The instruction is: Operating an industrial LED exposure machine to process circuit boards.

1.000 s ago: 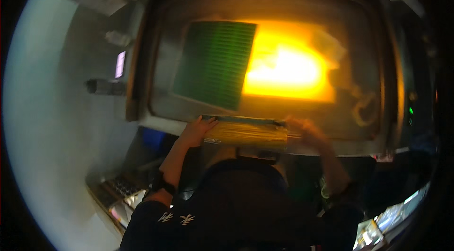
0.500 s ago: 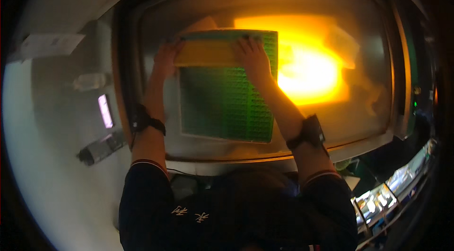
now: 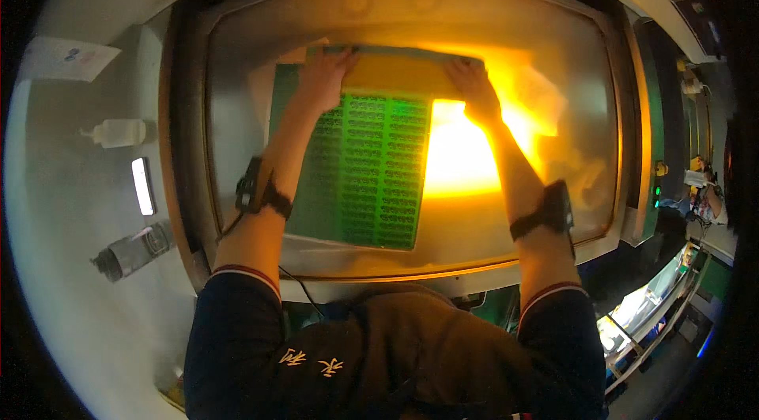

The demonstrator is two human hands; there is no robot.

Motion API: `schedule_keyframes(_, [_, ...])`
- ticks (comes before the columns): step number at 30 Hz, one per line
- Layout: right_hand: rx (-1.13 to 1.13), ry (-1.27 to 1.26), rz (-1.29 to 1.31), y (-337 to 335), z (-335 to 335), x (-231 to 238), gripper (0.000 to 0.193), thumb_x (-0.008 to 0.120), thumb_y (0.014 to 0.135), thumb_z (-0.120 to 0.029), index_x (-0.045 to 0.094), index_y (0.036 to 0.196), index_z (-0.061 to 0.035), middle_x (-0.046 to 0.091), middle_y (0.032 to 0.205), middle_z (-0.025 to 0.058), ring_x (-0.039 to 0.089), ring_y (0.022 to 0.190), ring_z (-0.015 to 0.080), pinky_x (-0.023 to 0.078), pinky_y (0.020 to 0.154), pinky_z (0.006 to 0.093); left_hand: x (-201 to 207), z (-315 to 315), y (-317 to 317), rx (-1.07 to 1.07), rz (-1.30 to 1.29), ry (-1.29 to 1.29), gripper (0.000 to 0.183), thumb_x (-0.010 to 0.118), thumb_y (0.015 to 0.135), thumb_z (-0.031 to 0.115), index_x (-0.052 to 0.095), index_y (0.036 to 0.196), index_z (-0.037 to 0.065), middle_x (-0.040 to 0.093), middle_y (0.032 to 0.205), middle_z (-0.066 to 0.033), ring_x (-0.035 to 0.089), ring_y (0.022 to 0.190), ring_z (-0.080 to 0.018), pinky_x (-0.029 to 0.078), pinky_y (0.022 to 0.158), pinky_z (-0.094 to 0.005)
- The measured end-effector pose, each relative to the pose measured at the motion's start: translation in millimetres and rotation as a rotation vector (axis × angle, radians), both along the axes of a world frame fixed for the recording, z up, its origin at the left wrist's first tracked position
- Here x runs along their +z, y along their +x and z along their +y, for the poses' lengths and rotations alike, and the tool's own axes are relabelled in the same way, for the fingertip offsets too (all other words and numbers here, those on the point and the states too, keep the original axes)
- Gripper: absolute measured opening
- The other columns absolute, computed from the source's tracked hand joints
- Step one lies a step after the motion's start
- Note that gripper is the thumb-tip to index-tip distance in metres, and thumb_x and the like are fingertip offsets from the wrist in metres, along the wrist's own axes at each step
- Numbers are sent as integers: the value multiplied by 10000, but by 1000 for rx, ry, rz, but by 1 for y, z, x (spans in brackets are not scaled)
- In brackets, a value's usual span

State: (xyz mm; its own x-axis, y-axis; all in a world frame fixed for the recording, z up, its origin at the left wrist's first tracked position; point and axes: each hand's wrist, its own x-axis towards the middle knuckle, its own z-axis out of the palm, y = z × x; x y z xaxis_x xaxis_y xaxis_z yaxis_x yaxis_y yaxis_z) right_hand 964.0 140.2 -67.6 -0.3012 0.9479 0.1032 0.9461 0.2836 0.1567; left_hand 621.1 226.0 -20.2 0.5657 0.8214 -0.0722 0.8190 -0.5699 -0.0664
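Note:
A green panel (image 3: pixel 379 175) printed with rows of small dark patterns, like a circuit board panel, lies flat on a wide framed surface (image 3: pixel 253 32). Across its far edge is a broad amber strip (image 3: pixel 403 73) with a darker far edge, sticking out past the panel's right side. My left hand (image 3: pixel 322 80) grips the strip's left end, fingers over the far edge. The other end is in my right hand (image 3: pixel 476 88), its fingers also curled over that edge. What lies beneath the strip is hidden.
Bright yellow-orange light (image 3: pixel 462 151) glows right of the panel. Along the left ledge are a white squeeze bottle (image 3: pixel 122 133), a phone (image 3: pixel 142 187), a dark-capped bottle (image 3: pixel 133 252) and a paper sheet (image 3: pixel 71 58). A raised frame edge (image 3: pixel 166 143) borders the surface.
Both hands and the amber strip have shifted right across the panel, so the strip now overhangs its right side. My view has swung slightly too.

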Motion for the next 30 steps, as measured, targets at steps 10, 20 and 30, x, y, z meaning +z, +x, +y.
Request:
schedule_keyframes(10, [86, -557, 428, -75, -343, 78, 646, 690, 804, -243, 491, 1418, -247, 513, 1462, 51, 512, 1302, 338, 399, 1080, 505, 19, -359, -112, -156, 53, -567, 814, 667, 797, 53, 334, 1527, 188, 336, 1587, -27, 429, 1380, -333, 254, 1182, -562])
schedule_keyframes(20, [142, -237, 482, -23, -328, 89, 664, 662, 753, -42, 558, 1352, -308, 511, 1456, -24, 453, 1367, 300, 506, 1006, 464, 85, -421, -46, 245, -80, -356, 835, 696, 800, 151, 312, 1523, 318, 234, 1625, 26, 252, 1472, -357, 354, 1042, -680])
schedule_keyframes(30, [120, -210, 424, -23, -340, -56, 484, 592, 856, -149, 588, 1327, -261, 553, 1422, -34, 470, 1359, 264, 422, 1069, 471, 36, -577, -86, 842, -214, -550, 959, 706, 817, 314, 142, 1587, 218, 17, 1665, -62, 66, 1504, -421, 225, 1071, -741])
